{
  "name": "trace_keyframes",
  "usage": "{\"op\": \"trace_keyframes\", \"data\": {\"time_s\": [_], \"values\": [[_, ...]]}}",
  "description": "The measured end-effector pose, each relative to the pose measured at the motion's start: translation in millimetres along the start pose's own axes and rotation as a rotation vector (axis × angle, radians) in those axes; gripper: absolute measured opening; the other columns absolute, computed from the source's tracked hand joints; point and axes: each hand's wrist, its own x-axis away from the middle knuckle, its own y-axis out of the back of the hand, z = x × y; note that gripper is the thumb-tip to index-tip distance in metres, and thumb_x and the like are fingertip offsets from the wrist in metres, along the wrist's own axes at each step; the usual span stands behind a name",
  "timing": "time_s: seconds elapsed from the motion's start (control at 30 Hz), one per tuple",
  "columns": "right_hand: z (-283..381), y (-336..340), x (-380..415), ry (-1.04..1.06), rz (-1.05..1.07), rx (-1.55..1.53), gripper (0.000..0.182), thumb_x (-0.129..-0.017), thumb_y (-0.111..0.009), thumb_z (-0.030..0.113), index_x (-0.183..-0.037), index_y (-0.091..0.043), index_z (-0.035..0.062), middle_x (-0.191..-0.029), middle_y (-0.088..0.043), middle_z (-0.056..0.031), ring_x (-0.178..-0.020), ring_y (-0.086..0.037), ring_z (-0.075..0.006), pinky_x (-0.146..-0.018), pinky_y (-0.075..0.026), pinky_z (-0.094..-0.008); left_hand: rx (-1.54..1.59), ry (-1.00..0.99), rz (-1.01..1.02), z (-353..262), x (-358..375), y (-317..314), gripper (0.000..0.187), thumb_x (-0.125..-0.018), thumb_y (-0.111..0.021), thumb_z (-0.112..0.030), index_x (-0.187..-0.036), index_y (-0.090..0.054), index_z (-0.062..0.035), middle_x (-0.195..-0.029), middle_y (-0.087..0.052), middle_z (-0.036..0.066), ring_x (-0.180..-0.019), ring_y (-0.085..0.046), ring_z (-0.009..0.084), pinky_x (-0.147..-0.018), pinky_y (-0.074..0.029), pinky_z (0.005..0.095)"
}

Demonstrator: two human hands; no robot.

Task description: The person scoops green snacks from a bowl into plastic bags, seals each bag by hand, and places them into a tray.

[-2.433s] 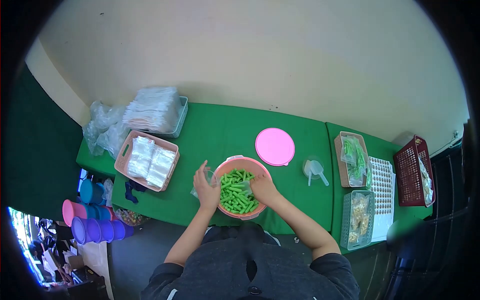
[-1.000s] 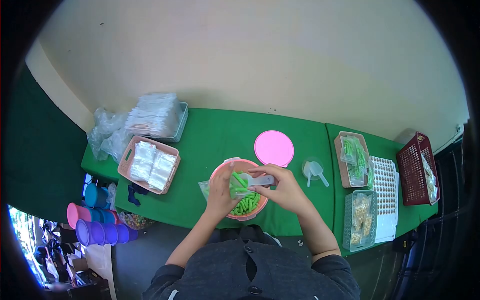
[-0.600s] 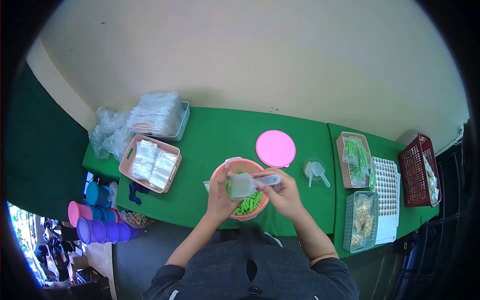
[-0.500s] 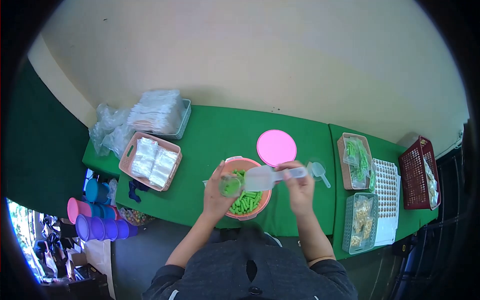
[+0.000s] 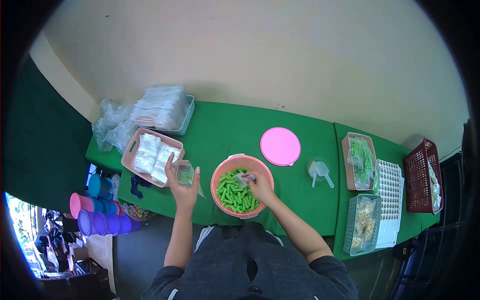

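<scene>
A round pink bowl [image 5: 241, 215] on the green cloth holds many short green sticks [image 5: 235, 196]. Inside its upper part, my right hand [image 5: 260, 187] grips the handle of a clear scoop [image 5: 241, 181], whose blade is among the sticks. Left of the bowl, raised above the cloth, my left hand [image 5: 184, 192] holds a clear square-mouthed container [image 5: 185, 174] between thumb and fingers. A little green shows inside it. Thin clear plastic hangs beside that hand.
A pink lid [image 5: 280, 146] lies behind the bowl. Right of it are white scoops [image 5: 322, 171], baskets of packets [image 5: 361, 225], a sticker sheet [image 5: 389, 195] and a red basket [image 5: 421, 180]. Plastic bags fill a pink basket [image 5: 129, 162] at left, near stacked purple buckets [image 5: 102, 223].
My right hand has lowered the scoop from beside the container into the bowl. My left hand has moved left with the container, away from above the bowl.
</scene>
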Motion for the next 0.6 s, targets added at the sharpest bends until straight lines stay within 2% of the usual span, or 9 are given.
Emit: {"op": "trace_keyframes", "data": {"time_s": [0.03, 0.1, 0.13, 0.2, 0.27, 0.43, 0.5, 0.6], "values": [[2, -1, 1, 0.0, 0.0, -0.004, 0.019, -0.087, -0.062, 0.004, -0.105, -0.064, -0.0013, -0.09, -0.068, -0.0143, -0.082, -0.067, -0.0207, -0.072, -0.052, -0.0325, -0.003, -0.001, 0.002, 10, 3, 0, 0.075, -0.08, -0.071, -0.005, -0.142, -0.029, -0.0055, -0.105, -0.057, 0.01, -0.099, -0.052, 0.0179, -0.093, -0.041, 0.0338], [6, -1, 2, -0.026, -0.016, -0.121, 0.016, -0.09, -0.057, 0.004, -0.104, -0.061, -0.0039, -0.093, -0.067, -0.0207, -0.087, -0.068, -0.0279, -0.075, -0.054, -0.0363, -0.111, 0.067, 0.038, 39, 12, -3, 0.07, -0.079, -0.072, -0.005, -0.139, -0.037, -0.0055, -0.106, -0.057, 0.009, -0.096, -0.052, 0.0185, -0.09, -0.042, 0.0342], [3, -2, 0, -0.025, -0.013, -0.121, 0.016, -0.09, -0.057, 0.004, -0.104, -0.061, -0.0039, -0.093, -0.067, -0.0207, -0.087, -0.068, -0.0279, -0.075, -0.054, -0.0363, -0.167, 0.125, 0.057, 45, 18, -6, 0.068, -0.077, -0.073, -0.007, -0.137, -0.041, -0.0057, -0.105, -0.057, 0.01, -0.096, -0.053, 0.0197, -0.089, -0.043, 0.0348], [-11, -3, -4, -0.207, 0.035, -0.443, 0.016, -0.094, -0.054, 0.006, -0.106, -0.057, -0.0038, -0.096, -0.064, -0.017, -0.087, -0.067, -0.0238, -0.074, -0.058, -0.0319, -0.194, 0.163, 0.117, 50, 32, -13, 0.068, -0.075, -0.073, -0.006, -0.136, -0.042, -0.0056, -0.106, -0.057, 0.011, -0.098, -0.054, 0.0221, -0.091, -0.043, 0.0364], [-29, -15, -7, -0.248, 0.035, -0.516, 0.016, -0.095, -0.053, 0.007, -0.107, -0.055, -0.0037, -0.097, -0.063, -0.0156, -0.088, -0.067, -0.022, -0.074, -0.058, -0.0304, -0.232, 0.184, 0.212, 52, 45, -22, 0.069, -0.074, -0.072, -0.007, -0.136, -0.043, -0.0063, -0.108, -0.056, 0.013, -0.102, -0.055, 0.0274, -0.094, -0.043, 0.0402], [-17, -15, -6, -0.401, 0.064, -0.619, 0.02, -0.096, -0.053, 0.009, -0.11, -0.054, -0.0052, -0.101, -0.061, -0.0146, -0.09, -0.066, -0.02, -0.078, -0.059, -0.0293, -0.301, 0.133, 0.238, 56, 51, -25, 0.069, -0.074, -0.072, -0.009, -0.136, -0.042, -0.007, -0.11, -0.055, 0.014, -0.105, -0.053, 0.0293, -0.095, -0.043, 0.0413], [-14, -10, -6, -0.546, 0.084, -0.824, 0.022, -0.097, -0.053, 0.012, -0.111, -0.054, -0.0049, -0.101, -0.062, -0.0142, -0.089, -0.066, -0.0203, -0.08, -0.058, -0.0292, -0.296, 0.14, 0.238, 53, 49, -21, 0.069, -0.074, -0.072, -0.01, -0.136, -0.042, -0.007, -0.11, -0.055, 0.014, -0.105, -0.053, 0.0298, -0.095, -0.043, 0.0415], [-8, -6, -2, -0.577, 0.047, -0.911, 0.023, -0.097, -0.053, 0.015, -0.11, -0.054, -0.0037, -0.102, -0.062, -0.0137, -0.088, -0.065, -0.0191, -0.083, -0.057, -0.0295, -0.307, 0.135, 0.201, 49, 42, -20, 0.068, -0.075, -0.073, -0.01, -0.136, -0.042, -0.0072, -0.109, -0.055, 0.013, -0.104, -0.053, 0.029, -0.094, -0.043, 0.0413]]}}
